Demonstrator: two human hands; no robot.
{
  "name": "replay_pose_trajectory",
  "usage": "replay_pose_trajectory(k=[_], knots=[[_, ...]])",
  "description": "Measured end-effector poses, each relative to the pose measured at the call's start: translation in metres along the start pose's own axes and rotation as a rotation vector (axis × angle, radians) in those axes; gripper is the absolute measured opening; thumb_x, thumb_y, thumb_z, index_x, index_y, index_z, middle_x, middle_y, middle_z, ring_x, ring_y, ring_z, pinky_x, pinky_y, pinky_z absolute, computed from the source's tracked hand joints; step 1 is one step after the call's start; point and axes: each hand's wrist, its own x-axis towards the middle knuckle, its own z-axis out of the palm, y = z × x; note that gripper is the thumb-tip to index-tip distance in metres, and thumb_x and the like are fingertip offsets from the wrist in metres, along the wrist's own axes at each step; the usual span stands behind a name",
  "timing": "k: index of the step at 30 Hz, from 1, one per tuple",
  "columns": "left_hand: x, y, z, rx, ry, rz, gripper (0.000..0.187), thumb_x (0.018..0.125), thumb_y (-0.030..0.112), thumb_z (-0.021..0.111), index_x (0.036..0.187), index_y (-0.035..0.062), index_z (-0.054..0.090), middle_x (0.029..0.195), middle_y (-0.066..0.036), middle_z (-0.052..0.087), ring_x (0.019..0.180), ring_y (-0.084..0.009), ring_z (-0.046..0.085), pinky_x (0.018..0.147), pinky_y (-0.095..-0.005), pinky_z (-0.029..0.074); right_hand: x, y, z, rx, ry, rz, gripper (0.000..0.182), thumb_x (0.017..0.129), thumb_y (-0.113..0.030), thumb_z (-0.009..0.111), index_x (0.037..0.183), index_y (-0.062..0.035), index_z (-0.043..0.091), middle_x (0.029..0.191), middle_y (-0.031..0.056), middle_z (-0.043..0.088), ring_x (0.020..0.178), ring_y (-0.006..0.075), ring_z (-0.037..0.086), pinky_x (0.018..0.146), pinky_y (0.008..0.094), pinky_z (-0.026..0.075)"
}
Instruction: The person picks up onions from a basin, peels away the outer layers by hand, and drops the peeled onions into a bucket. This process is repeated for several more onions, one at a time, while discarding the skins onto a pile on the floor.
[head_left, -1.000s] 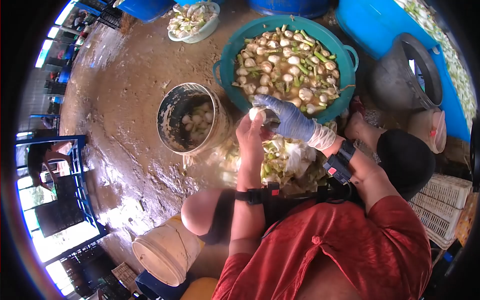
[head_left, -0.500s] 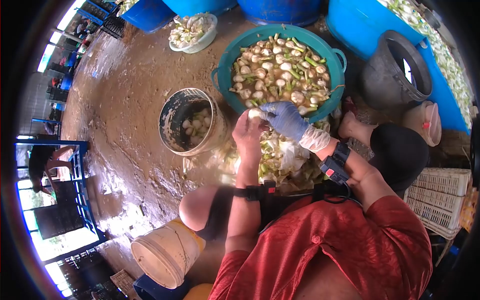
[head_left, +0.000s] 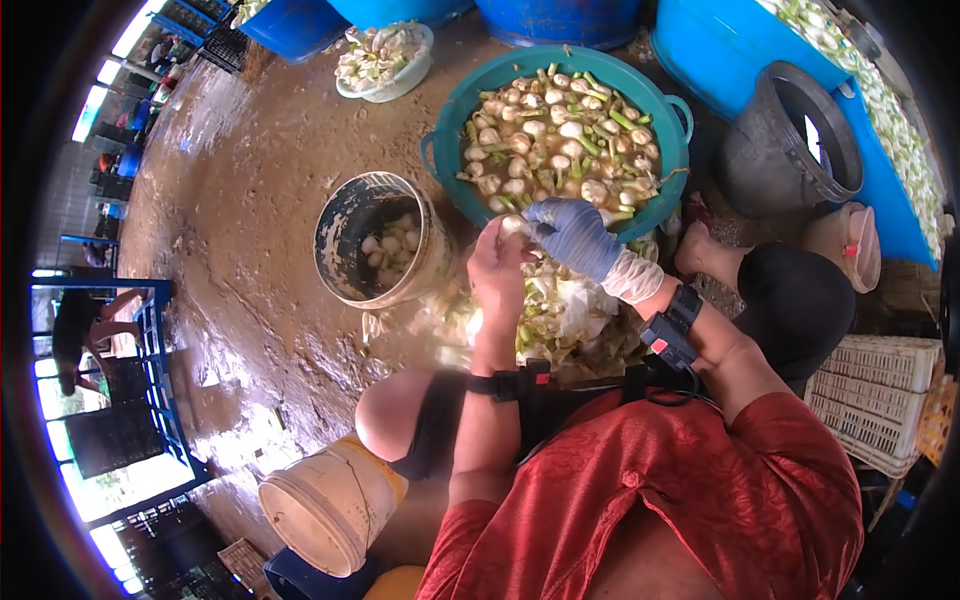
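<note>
Bare, my left hand is closed around a white garlic bulb. My right hand, in a blue glove with a whitish cuff, is closed and pressed up to the bulb; anything inside its fingers is hidden. Just beyond both hands is a green two-handled tub full of garlic bulbs with cut green stems in brown water. To the left stands a stained bucket with several whitish bulbs at its bottom. Pale peelings are heaped below my hands.
A black bucket and a pink-white pail stand right, near a blue bin. A white basin of peelings is at the back. White crates sit lower right, a cream bucket lower left. The floor looks wet.
Almost nothing differs. Both hands stay together at the bulb, with the right one's fingers shifted very slightly. The whole view has drifted a few pixels.
</note>
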Motion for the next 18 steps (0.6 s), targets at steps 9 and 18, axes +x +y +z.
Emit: replay_pose_trajectory(k=[9, 18], knots=[[-0.001, -0.004, -0.004, 0.185, -0.111, -0.002, 0.028, 0.087, 0.002, 0.051, 0.113, -0.0066, 0.055, 0.090, -0.010, 0.064, 0.065, -0.0138, 0.061, 0.061, -0.0253, 0.052, 0.010, 0.020, -0.003, -0.046, -0.117, 0.083, 0.010, 0.072, -0.015, 0.058, 0.075, -0.0079, 0.064, 0.067, 0.0177, 0.058, 0.063, 0.0346, 0.058, 0.060, 0.0418, 0.046], [-0.002, 0.017, -0.010, -0.431, -0.256, -0.182, 0.029, 0.089, 0.007, 0.055, 0.116, -0.0040, 0.054, 0.097, -0.010, 0.062, 0.077, -0.0172, 0.060, 0.061, -0.0245, 0.047, 0.012, 0.114, -0.001, -0.853, -0.369, -0.112, 0.012, 0.080, -0.007, 0.055, 0.076, -0.0065, 0.066, 0.070, 0.0049, 0.066, 0.057, 0.0181, 0.060, 0.053, 0.0328, 0.049]])
